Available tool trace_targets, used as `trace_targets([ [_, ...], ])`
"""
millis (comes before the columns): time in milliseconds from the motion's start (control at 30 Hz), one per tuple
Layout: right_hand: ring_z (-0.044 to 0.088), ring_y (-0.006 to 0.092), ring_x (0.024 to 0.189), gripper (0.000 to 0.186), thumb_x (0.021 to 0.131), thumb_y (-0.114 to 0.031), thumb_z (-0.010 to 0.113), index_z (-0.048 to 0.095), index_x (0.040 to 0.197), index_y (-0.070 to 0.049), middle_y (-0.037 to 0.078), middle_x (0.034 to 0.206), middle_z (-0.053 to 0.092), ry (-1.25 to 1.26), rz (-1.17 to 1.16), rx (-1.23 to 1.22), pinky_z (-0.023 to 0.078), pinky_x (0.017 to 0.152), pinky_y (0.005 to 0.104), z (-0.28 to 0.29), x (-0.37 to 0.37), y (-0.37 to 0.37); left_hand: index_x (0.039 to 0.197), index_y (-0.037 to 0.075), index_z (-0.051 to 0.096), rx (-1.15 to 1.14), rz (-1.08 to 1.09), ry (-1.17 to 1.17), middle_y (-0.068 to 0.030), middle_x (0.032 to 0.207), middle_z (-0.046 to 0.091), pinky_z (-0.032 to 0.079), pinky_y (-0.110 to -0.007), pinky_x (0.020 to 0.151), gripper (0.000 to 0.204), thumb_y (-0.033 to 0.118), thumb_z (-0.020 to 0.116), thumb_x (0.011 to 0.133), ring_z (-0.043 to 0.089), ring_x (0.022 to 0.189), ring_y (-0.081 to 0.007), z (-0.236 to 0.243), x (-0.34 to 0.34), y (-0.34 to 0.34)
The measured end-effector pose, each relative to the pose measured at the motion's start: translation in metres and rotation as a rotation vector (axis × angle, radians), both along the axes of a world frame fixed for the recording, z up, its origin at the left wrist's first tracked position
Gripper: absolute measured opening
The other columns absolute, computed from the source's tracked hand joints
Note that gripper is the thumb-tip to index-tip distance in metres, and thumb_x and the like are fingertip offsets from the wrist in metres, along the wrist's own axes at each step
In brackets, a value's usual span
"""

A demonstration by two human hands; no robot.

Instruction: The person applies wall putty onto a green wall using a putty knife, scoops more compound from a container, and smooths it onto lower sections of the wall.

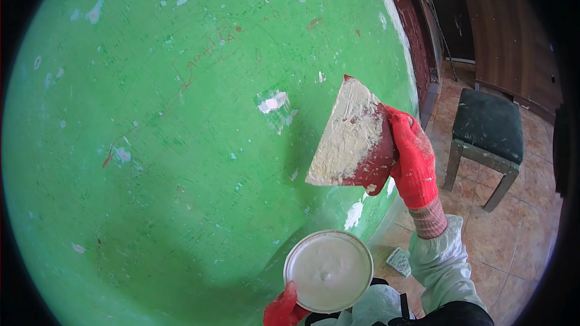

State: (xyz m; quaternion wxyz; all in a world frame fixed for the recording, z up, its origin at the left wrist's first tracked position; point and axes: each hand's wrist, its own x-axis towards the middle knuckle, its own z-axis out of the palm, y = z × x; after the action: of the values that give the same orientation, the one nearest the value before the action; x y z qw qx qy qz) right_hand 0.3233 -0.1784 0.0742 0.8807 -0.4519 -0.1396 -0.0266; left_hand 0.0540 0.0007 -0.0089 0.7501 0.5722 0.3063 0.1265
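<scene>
My right hand (414, 157), in a red glove, is closed round the edge of a wide red putty spreader (356, 136). Cream filler coats most of the spreader's face, thickest toward its left edge. It is raised in front of a green wall (181, 217). Below, at the lower edge, my left hand (283, 309) grips the side of a round white tub (328, 232), its thumb on the rim. Smooth pale filler (329, 274) with a small bump in the middle shows inside the rim. A white filler patch (273, 102) marks the wall left of the spreader.
Scratches and many pale chips dot the wall. A stool (488, 124) with a dark padded seat stands on the tiled floor (519, 223) at right. A small speckled block (399, 261) lies near my right forearm. Wooden furniture (513, 30) and a dark red door (408, 9) stand beyond.
</scene>
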Motion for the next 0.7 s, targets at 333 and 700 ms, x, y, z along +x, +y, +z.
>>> trace_targets([
  [333,0.054,0.0139,0.114,0.044,0.103,-0.027,0.047,0.045,0.140,-0.001,0.009,0.128,0.058,0.201,0.523,0.441,0.041,0.100,0.0286,-0.054,0.005,0.006,0.127,-0.008,0.052,-0.088,0.030,0.022,-0.0149,0.116,0.063,0.055,-0.037,0.086,0.049,0.033,0.052,0.100,0.064,0.102,-0.0222,-0.014,-0.005,0.004],
  [700,0.059,0.0168,0.111,0.041,0.105,-0.017,0.042,0.044,0.136,0.009,0.013,0.130,0.057,0.007,0.100,-0.319,0.044,0.099,0.0299,-0.188,-0.052,-0.058,0.132,-0.007,0.048,-0.137,0.042,-0.071,-0.0140,0.120,0.061,0.057,-0.035,0.086,0.054,0.036,0.053,0.100,0.064,0.105,-0.0204,-0.035,0.018,0.018],
])
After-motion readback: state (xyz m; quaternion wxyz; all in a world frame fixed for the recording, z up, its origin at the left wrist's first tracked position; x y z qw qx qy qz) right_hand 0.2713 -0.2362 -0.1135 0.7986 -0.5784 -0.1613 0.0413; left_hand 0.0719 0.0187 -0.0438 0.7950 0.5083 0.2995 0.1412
